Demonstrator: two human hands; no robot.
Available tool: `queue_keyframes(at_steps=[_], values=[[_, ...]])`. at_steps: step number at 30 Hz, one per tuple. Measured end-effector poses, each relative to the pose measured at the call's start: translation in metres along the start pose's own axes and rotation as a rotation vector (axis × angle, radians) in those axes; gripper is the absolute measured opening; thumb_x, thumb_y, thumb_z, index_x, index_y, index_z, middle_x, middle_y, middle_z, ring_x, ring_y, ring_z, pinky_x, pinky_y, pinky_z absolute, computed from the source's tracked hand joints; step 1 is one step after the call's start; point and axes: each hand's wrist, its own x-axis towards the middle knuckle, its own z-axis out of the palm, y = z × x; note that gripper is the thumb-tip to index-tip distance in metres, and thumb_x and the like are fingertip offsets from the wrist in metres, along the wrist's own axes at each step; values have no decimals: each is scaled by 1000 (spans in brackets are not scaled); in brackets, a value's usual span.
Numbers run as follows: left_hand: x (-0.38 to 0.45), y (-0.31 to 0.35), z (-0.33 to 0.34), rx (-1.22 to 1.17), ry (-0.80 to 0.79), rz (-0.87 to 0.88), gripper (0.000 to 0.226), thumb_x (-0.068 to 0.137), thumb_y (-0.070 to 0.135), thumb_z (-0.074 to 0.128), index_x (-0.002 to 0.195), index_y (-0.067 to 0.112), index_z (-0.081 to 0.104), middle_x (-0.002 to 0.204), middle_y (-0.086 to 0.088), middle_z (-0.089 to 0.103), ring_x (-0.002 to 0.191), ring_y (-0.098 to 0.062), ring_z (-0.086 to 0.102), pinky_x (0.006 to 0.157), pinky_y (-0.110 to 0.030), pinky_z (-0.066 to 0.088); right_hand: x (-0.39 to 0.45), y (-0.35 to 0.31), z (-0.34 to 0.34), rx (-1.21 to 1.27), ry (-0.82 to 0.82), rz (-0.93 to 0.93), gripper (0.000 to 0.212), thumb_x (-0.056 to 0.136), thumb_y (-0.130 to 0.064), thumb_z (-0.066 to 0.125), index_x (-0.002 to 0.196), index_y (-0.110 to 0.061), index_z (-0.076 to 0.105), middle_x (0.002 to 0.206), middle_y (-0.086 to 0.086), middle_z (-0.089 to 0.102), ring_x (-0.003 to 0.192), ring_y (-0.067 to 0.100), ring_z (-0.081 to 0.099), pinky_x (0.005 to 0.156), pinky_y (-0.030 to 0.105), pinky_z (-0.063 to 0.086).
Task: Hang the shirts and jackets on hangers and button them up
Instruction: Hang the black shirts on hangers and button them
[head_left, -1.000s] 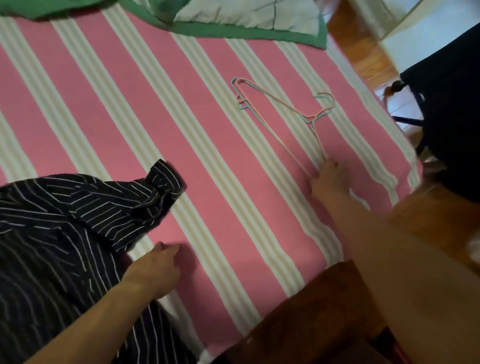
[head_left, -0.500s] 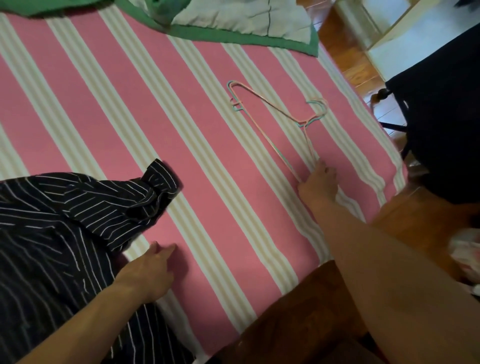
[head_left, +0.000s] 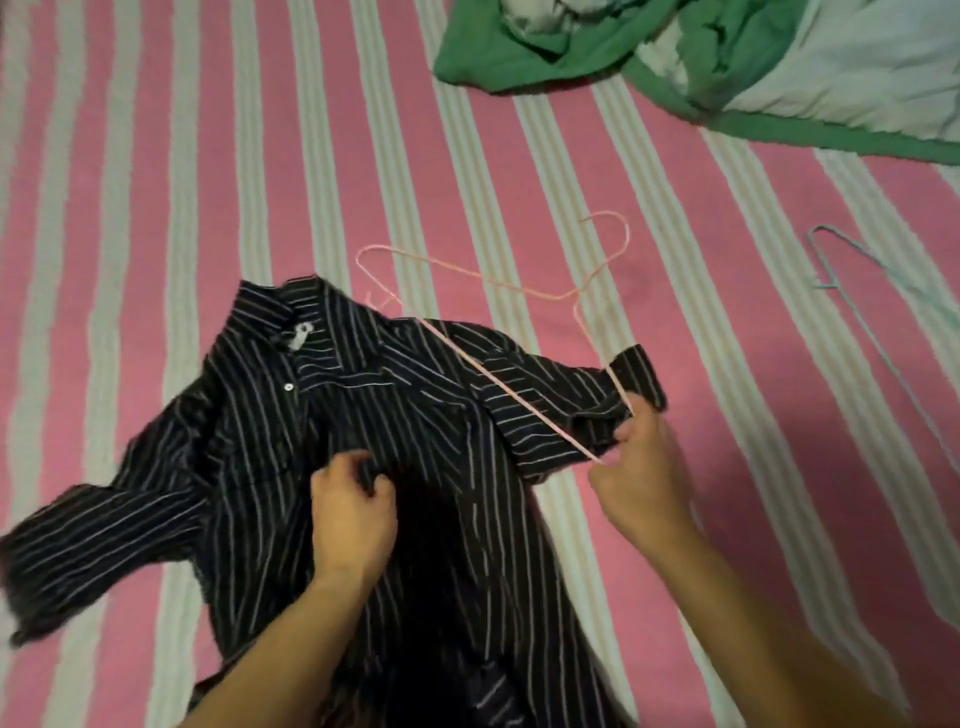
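Bed (head_left: 156, 156), covered in a pink sheet with pale stripes, filled the whole view and carried everything. Green-edged blanket (head_left: 701, 57) lay bunched at the far right corner of the bed, pale fabric showing inside its folds. Black pinstriped shirt (head_left: 322, 415) lay spread, front up, across the near middle of the bed, collar toward the far side, one sleeve stretched toward the left edge and the other sleeve reaching right; at least one white button was visible on the placket below the collar. Pink wire hanger (head_left: 498, 283) lay at the shirt's far right shoulder, its hook pointing to the far side, its long bottom bar crossing over the right sleeve. Blue wire hanger (head_left: 831, 254) lay apart near the right edge of the bed, only partly in view. Left hand (head_left: 353, 514) was curled, fingers pinching a fold of shirt fabric at the chest. Right hand (head_left: 641, 478) gripped the near corner of the pink hanger, fingers closed around the wire beside the right cuff. Motion blur softened the sleeve on the left.
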Motion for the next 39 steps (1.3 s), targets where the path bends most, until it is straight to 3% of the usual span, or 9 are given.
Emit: queue_keyframes(at_steps=[4,8,13,18,24,27,30,34,39], values=[[92,-39,-41,45,261,-26,49,91,20,68,135,4,52,139,-27,42,129,-45,41,111,-49,35,-4,-40,60,-109,-12,-18,72,65,-3,71,131,-20,50,104,0,57,96,28,58,85,44,52],[152,-57,-27,253,131,186,62,94,41,65,142,8,44,140,-20,44,126,-40,45,104,-52,42,-11,-65,112,9,-113,-5,69,66,-8,76,128,-22,49,102,-3,52,88,18,59,80,40,55],[203,-61,-22,312,49,28,78,93,63,56,146,10,35,146,-18,37,135,-41,37,102,-61,40,-14,-73,136,-94,-71,25,63,68,-10,81,119,-27,48,102,-11,45,94,20,58,84,44,55],[214,-84,-47,375,-57,255,40,99,38,60,123,8,53,127,-19,57,119,-40,52,93,-51,47,-27,-84,138,-236,-11,80,68,66,-3,82,125,-13,50,102,1,43,92,27,54,83,46,53],[213,-98,-111,-308,21,58,42,106,32,45,67,16,45,74,-2,52,75,-24,54,71,-35,35,-26,-100,122,-430,-26,-46,71,62,3,77,126,-12,51,104,6,46,92,30,51,84,49,51],[188,-94,-146,-735,224,42,31,103,24,53,74,19,58,93,-4,60,85,-15,57,81,-30,43,-19,-111,123,-583,-67,-194,80,61,2,78,135,-10,49,107,11,52,99,31,49,87,51,46],[165,-94,-161,-887,-70,174,24,98,18,61,79,24,74,112,1,66,99,-13,64,94,-29,45,-8,-140,144,-596,-214,-316,80,68,-4,77,141,-14,46,113,-1,48,102,17,45,93,43,47],[174,-105,-163,-74,-698,415,51,99,49,58,66,11,65,92,3,65,82,-11,65,88,-36,49,21,-184,194,-528,-329,-353,86,74,-7,77,149,-20,37,121,-4,44,112,14,44,104,40,44],[230,-104,-156,246,61,582,24,102,38,53,96,18,66,94,3,61,86,-15,56,85,-40,53,52,-202,219,-596,-503,-319,74,82,-48,76,147,-29,44,130,1,42,124,21,36,108,42,38]])
